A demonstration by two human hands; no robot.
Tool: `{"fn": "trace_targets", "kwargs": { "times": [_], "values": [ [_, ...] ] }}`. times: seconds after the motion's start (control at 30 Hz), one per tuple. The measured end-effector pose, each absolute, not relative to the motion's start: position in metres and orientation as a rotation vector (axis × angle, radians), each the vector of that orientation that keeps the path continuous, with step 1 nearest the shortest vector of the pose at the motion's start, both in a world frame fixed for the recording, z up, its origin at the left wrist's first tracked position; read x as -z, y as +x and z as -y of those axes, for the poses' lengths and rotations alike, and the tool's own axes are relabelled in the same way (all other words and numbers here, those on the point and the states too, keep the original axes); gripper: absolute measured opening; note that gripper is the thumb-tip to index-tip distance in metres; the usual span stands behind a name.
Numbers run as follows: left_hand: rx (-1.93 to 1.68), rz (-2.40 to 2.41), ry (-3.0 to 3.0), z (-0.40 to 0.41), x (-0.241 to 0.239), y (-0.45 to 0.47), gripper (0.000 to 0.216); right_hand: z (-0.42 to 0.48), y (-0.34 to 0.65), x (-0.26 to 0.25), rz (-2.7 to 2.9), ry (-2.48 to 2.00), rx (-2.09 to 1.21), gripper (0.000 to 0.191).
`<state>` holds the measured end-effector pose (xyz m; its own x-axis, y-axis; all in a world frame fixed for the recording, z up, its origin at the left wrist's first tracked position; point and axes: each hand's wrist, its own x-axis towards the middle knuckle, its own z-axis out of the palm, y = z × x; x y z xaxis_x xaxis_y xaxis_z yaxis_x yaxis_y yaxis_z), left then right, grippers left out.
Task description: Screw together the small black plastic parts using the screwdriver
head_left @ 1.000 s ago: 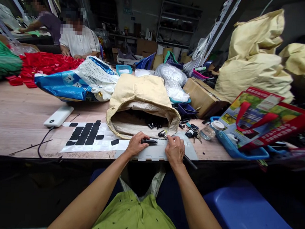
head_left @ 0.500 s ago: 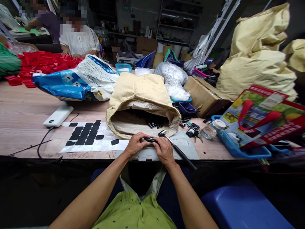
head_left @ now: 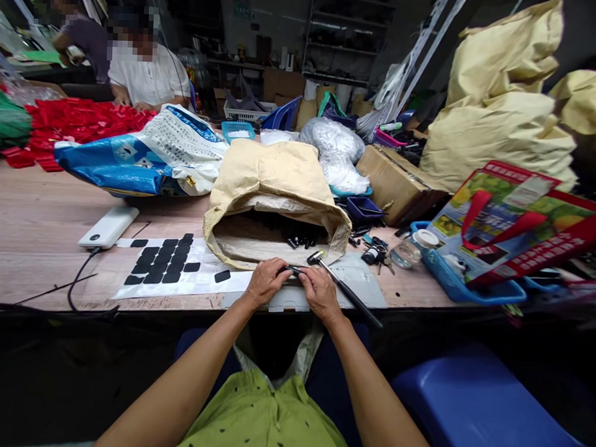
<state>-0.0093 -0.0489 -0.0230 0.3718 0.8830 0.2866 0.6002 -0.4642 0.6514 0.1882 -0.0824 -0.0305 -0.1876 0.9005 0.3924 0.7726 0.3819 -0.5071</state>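
Between my left hand and my right hand is a small dark stick-like part, pinched at both ends by closed fingers. Its exact kind is too small to make out. Both hands are above a grey board at the table's front edge. A hammer with a black handle lies beside my right hand, its head just beyond the fingers. Behind the hands, a tan woven sack lies with its mouth toward me, and black parts show inside it.
Left of the sack lies a white sheet with rounded black pieces, then a white power bank. Keys, a clear jar and a blue basket stand right. Two people sit at the far left near red pieces.
Both hands stay close together on the dark part, with the fingers slightly shifted around it. The whole view has moved a little, so the surroundings appear slightly further left.
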Motion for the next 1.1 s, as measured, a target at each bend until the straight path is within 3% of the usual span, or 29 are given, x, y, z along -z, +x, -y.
{"fn": "trace_targets", "kwargs": {
  "times": [0.4,0.63,1.1],
  "values": [
    [-0.807,-1.345,2.213,0.049,0.026,-0.007,0.017,0.083,0.185,0.028,2.001,-1.511,-0.317,0.031],
    [-0.915,-1.243,2.023,0.053,0.011,-0.010,0.037,0.083,0.183,0.017,1.984,-1.553,-0.344,0.041],
    [-0.927,-1.244,1.941,0.052,0.012,-0.012,0.039,0.092,0.182,0.006,1.988,-1.503,-0.344,0.046]
  ]
}}
